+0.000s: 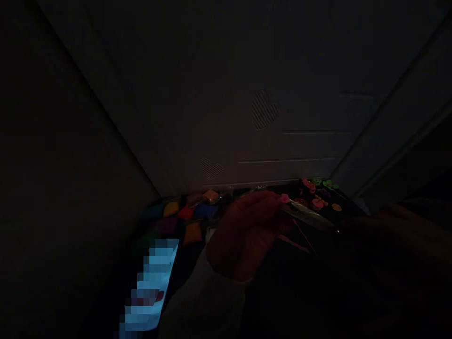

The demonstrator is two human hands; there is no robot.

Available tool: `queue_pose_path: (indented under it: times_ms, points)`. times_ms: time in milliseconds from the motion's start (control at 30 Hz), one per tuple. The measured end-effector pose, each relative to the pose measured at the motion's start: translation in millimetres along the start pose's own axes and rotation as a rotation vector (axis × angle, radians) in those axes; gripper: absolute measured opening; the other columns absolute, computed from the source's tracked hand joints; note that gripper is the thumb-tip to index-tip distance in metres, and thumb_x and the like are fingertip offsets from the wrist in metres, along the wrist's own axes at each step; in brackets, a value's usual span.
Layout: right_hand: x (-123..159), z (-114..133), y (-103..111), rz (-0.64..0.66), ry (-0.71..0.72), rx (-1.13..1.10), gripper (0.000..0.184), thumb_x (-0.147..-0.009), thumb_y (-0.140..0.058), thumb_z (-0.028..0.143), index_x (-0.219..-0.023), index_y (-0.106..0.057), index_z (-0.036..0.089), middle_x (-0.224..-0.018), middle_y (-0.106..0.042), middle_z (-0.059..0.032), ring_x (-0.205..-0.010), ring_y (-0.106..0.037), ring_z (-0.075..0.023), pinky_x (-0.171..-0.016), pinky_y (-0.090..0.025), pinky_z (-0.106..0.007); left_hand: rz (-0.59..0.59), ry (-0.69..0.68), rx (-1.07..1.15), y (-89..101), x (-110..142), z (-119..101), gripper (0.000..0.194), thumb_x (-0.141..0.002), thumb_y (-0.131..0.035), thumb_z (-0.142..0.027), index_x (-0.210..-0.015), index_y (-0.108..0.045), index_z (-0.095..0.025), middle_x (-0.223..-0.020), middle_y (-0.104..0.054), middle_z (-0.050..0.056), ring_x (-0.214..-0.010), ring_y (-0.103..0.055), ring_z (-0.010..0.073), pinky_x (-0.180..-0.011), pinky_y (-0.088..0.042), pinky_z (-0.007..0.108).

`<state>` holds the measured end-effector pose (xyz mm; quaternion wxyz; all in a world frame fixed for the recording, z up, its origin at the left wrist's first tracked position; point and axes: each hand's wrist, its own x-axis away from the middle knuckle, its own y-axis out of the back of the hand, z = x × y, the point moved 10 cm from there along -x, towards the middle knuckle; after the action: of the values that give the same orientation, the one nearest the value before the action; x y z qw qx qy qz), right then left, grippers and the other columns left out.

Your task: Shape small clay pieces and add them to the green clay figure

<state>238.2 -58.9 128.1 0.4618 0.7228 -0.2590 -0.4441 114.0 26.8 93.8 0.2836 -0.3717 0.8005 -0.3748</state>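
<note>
Low light leaves much of both hands in shadow. My left hand (247,230), with a pale sleeve at the wrist, is closed, pinching a small pink clay piece (283,199) at its fingertips. At the right, my right hand (399,230) is dim and closed round the dark end of a pair of scissors (312,216). Their shiny blades point left, the tips right beside the pink piece; whether they touch it I cannot tell. Below the blades lie thin pink modelling tools (305,235).
Several packs of coloured clay (192,233) lie at the left on the dark surface. Small clay figures (317,203) and a yellow disc (336,207) sit at the back right. A lit phone screen (155,282) is front left. Behind rises a panel with embossed hearts (264,110).
</note>
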Motion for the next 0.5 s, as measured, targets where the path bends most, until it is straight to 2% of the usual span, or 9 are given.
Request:
queue_pose_path:
  times_ms: [67, 200, 400, 433, 500]
  points:
    - [0.2, -2.8, 0.4, 0.003, -0.045, -0.011, 0.038, -0.075, -0.038, 0.032, -0.112, -0.041, 0.024, -0.08, -0.051, -0.006, -0.083, -0.048, -0.0203, -0.061, -0.041, -0.03, -0.018, 0.022, -0.004, 1.8, -0.1, 1.9, 0.005, -0.07, -0.059, -0.018, -0.07, -0.064, -0.016, -0.075, -0.065, 0.0, -0.074, -0.058, 0.0116, -0.068, -0.047, 0.023]
    - [3.4, -4.9, -2.0, 0.016, -0.027, 0.027, 0.041, -0.072, -0.041, 0.036, -0.112, -0.043, 0.024, -0.079, -0.052, -0.0063, -0.083, -0.049, -0.0212, -0.059, -0.041, -0.029, -0.019, 0.047, -0.019, 3.3, -0.5, 4.5, 0.006, -0.069, -0.059, -0.018, -0.069, -0.064, -0.016, -0.075, -0.064, 0.001, -0.07, -0.057, 0.0105, -0.068, -0.046, 0.025]
    - [5.7, -6.2, -6.9, 0.032, 0.21, 0.116, 0.046, -0.07, -0.047, 0.034, -0.114, -0.043, 0.022, -0.075, -0.053, -0.0038, -0.073, -0.052, -0.0143, -0.051, -0.043, -0.019, -0.031, 0.076, -0.01, 7.0, -0.5, 9.0, 0.005, -0.068, -0.06, -0.018, -0.069, -0.064, -0.016, -0.075, -0.064, 0.001, -0.065, -0.057, 0.0092, -0.064, -0.046, 0.023]
    - [6.1, -5.5, -8.0, 0.039, 0.23, 0.111, 0.046, -0.069, -0.049, 0.034, -0.113, -0.044, 0.023, -0.073, -0.054, -0.0031, -0.072, -0.052, -0.0136, -0.05, -0.042, -0.017, -0.03, 0.077, -0.001, 7.1, -0.4, 9.3, 0.005, -0.068, -0.061, -0.018, -0.068, -0.064, -0.015, -0.075, -0.064, 0.001, -0.065, -0.057, 0.0091, -0.064, -0.046, 0.023]
    - [5.2, -8.9, -7.0, 0.033, 0.167, 0.067, 0.045, -0.067, -0.051, 0.034, -0.111, -0.046, 0.026, -0.072, -0.054, -0.0017, -0.072, -0.052, -0.0135, -0.05, -0.042, -0.017, -0.03, 0.086, 0.018, 7.2, -0.1, 10.3, 0.004, -0.067, -0.062, -0.018, -0.068, -0.064, -0.015, -0.074, -0.064, 0.001, -0.065, -0.057, 0.0093, -0.063, -0.047, 0.022]
